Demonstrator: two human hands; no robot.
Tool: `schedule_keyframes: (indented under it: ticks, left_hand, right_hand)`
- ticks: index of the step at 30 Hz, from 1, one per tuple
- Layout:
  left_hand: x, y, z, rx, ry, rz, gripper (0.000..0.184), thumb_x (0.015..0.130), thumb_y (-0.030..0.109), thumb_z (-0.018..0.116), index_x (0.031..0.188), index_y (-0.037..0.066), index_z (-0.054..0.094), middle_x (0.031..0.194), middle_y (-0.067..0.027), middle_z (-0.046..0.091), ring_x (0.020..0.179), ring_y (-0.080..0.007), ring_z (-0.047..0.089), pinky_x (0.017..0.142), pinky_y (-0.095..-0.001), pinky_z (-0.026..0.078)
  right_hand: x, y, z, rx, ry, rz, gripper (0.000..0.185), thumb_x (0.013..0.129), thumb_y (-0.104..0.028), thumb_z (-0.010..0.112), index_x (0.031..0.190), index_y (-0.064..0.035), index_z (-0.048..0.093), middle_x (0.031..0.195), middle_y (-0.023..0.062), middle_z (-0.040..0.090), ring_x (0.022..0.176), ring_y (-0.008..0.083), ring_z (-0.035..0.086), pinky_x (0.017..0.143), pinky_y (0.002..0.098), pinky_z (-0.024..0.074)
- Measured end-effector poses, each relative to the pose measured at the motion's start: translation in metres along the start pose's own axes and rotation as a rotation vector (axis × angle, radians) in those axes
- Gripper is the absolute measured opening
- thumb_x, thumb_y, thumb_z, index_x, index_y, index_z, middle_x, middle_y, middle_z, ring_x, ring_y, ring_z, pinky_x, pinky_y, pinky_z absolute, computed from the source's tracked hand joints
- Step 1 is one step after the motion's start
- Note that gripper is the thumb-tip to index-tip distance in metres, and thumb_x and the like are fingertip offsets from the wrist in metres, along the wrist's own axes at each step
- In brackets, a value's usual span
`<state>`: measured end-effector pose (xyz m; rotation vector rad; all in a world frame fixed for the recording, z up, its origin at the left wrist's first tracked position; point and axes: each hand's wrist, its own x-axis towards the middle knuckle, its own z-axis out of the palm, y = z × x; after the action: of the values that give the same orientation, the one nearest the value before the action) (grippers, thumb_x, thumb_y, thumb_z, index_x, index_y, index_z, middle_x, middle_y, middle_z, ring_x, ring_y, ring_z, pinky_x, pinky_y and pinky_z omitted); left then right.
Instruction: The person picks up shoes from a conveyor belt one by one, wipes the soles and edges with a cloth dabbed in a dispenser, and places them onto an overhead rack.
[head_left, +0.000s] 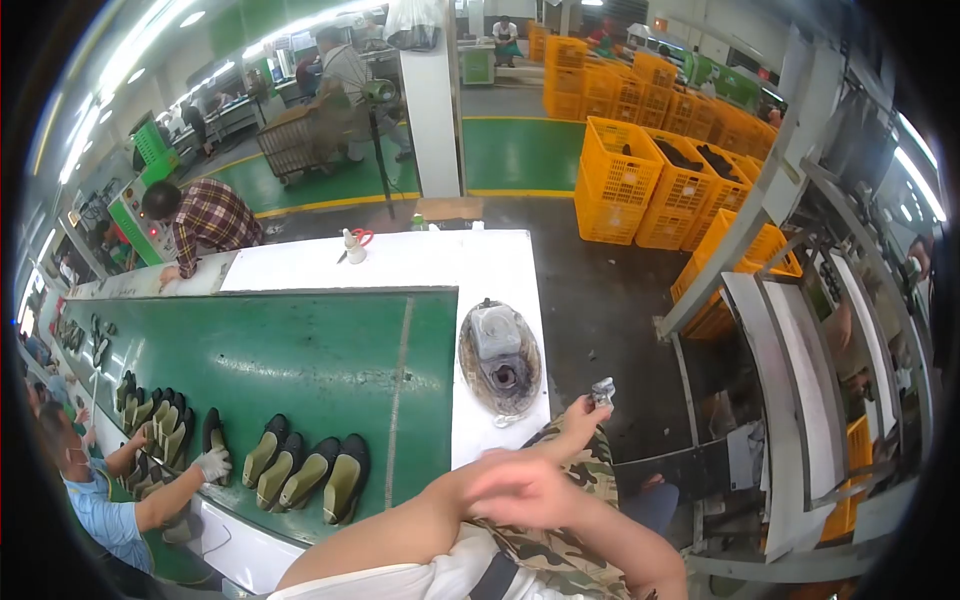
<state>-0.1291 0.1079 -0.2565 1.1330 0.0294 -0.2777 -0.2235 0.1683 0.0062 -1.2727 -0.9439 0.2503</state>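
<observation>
While left hand (578,420) grips wad (602,391), crates (672,192) hold dark pieces (679,154).

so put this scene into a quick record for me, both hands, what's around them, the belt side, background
left hand: holds a small crumpled silvery piece
right hand: blurred, over the left forearm; contact unclear
near the hands: stained oval tray with a greyish container, on the white tabletop
green surface: shoes with dark toes, four in the nearest group
co-worker: gloved hand at a dark shoe
background: stacked orange crates
</observation>
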Motion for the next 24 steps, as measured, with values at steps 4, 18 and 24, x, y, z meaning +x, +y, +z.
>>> schedule_keyframes:
  ticks: [4, 18, 24]
  left_hand:
    - [0.004, -0.044, -0.005, 0.045, -0.032, 0.022, 0.032, 0.085, 0.016, 0.072, 0.105, -0.004, 0.060, 0.089, -0.0067, 0.068, 0.079, -0.0126, 0.064, 0.073, -0.0277, 0.051]
    - [0.009, -0.047, -0.006, 0.170, 0.016, -0.025, 0.030, 0.085, 0.019, 0.070, 0.102, -0.003, 0.059, 0.084, -0.0059, 0.069, 0.076, -0.0119, 0.064, 0.069, -0.0271, 0.049]
    - [0.006, -0.043, -0.004, 0.179, 0.027, -0.031, 0.026, 0.087, 0.018, 0.069, 0.101, -0.002, 0.059, 0.085, -0.0066, 0.068, 0.075, -0.0116, 0.064, 0.067, -0.0262, 0.049]
  right_hand:
    - [0.039, -0.017, 0.040, 0.076, -0.233, -0.197, 0.019, 0.085, -0.003, 0.068, 0.104, -0.0002, 0.064, 0.099, 0.0095, 0.066, 0.094, 0.0290, 0.061, 0.085, 0.0384, 0.0448]
    - [0.040, -0.033, 0.037, 0.147, -0.271, -0.314, 0.036, 0.086, -0.007, 0.067, 0.119, 0.0050, 0.061, 0.105, 0.0172, 0.065, 0.091, 0.0321, 0.060, 0.082, 0.0385, 0.0475]
    - [0.029, -0.036, 0.034, 0.180, -0.297, -0.253, 0.035, 0.088, -0.005, 0.064, 0.120, 0.0062, 0.061, 0.104, 0.0173, 0.064, 0.093, 0.0322, 0.060, 0.083, 0.0389, 0.0477]
